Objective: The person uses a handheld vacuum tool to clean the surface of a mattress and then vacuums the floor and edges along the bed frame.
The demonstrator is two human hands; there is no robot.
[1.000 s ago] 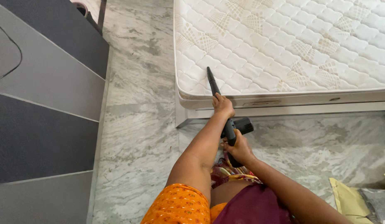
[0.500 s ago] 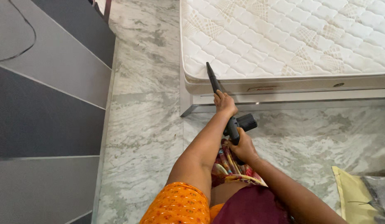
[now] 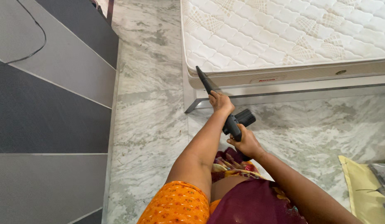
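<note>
A: What do the hands grip?
B: The left hand [image 3: 222,102] wraps the black blower's nozzle [image 3: 205,79]; the right hand [image 3: 247,143] is closed around its handle.
A: Where's the tip?
B: At the white quilted mattress [image 3: 283,33] corner, above the marble floor [image 3: 151,120].

Orange printed sleeve [image 3: 178,205] (maroon garment [image 3: 254,203])

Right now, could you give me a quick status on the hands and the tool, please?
Left hand gripping the nozzle. Right hand on the blower handle. Nozzle tip at the mattress corner; nothing between them.
</note>
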